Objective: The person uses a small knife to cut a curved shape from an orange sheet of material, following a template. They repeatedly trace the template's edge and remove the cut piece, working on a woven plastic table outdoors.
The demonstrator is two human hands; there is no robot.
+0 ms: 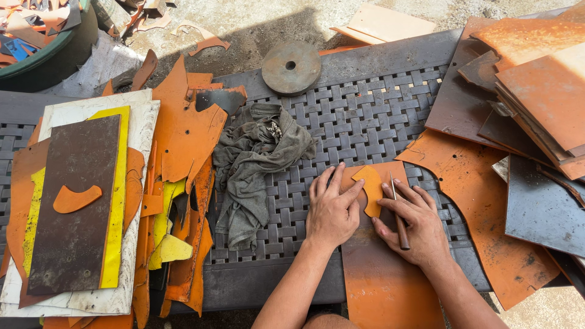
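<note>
Orange template (370, 189), a small curved piece with a rounded lobe, is pressed flat onto a long leather strip (384, 274) that lies across the front edge of the desk (359, 116). It is pinned by the spread fingers of the left hand (332, 210), which lies open and flat. A thin awl-like tool (399, 216) with a dark wooden handle is gripped in the closed right hand (420, 225), its metal tip set against the right edge of the template.

The desk surface is a dark woven plastic lattice. A crumpled grey cloth (256, 164) is left just to the left of the hands. Behind it, a round rusty metal disc (291, 67) with a centre hole is seen at the far edge. Stacked sheets of orange and dark brown leather (536, 97) are piled to the right. To the left, orange and yellow offcuts (183, 183) are heaped beside a dark brown board (76, 201), on which a small orange crescent piece (76, 198) is laid. A green tub (49, 55) filled with leather scraps is seen at the top left corner.
</note>
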